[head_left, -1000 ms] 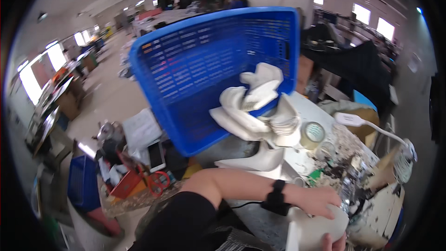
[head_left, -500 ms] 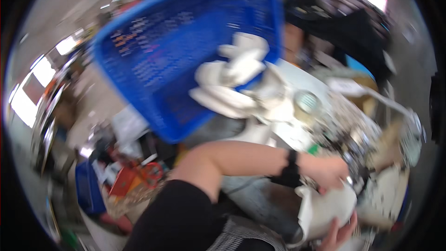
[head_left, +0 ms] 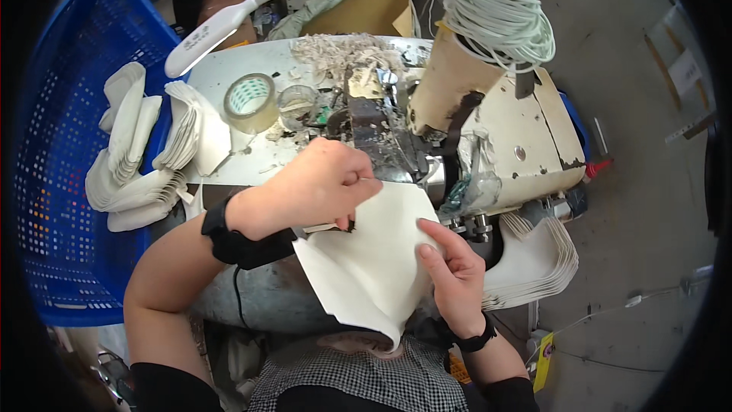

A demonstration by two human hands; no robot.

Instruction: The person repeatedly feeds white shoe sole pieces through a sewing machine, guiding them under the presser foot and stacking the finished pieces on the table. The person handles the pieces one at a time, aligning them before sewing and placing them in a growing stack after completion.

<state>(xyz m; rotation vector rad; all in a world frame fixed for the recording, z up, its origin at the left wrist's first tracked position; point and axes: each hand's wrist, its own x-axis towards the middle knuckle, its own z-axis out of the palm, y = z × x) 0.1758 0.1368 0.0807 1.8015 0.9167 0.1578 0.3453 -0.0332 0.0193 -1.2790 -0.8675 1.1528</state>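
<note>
Head view: a black-and-white checked garment point(head_left: 343, 374) fills the nearest edge, and just beyond it a large white piece point(head_left: 374, 252) curls its lower end toward the person. The right hand point(head_left: 456, 278), a black band point(head_left: 476, 338) at its wrist, grasps the piece's right edge between thumb and fingers. The left hand point(head_left: 324, 181) has its fingers bent in, gripping the piece at its upper left edge (the fingertips are partly hidden).

Under the piece and to its left shows a rounded grey surface point(head_left: 271, 297). A layered stack of white pieces point(head_left: 541, 268) sits on the right, beside a cream machine point(head_left: 522, 133) with chipped paint. To the left, a blue basket point(head_left: 57, 214) holds bundles of white pieces point(head_left: 126, 149).

Farther off, the bench point(head_left: 210, 80) carries a tape roll point(head_left: 263, 116), a clear cup point(head_left: 297, 107) and fluffy scraps point(head_left: 335, 53). A white lamp point(head_left: 210, 37) reaches over it, and pale green cord point(head_left: 499, 23) coils around a post. Brown cardboard point(head_left: 366, 11) stands behind.
</note>
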